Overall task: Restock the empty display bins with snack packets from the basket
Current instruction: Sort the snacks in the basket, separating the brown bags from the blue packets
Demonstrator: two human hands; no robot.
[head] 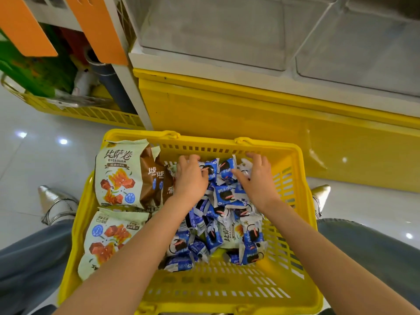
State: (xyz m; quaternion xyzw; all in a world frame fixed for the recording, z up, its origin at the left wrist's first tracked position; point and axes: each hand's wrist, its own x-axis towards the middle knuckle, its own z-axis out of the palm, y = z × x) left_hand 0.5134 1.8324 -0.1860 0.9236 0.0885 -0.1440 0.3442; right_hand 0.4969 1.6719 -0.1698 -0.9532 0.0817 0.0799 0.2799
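**Left hand [189, 179] and right hand [258, 178] scooping together**

Both my hands curled around blue snack packets [227, 196] heaped in the yellow basket [204, 144], below the empty clear display bins [216, 35]. They looked light, crinkly and slippery, so scooping from both sides seemed safest. Glossy tiled floor [45, 155] lay beneath.
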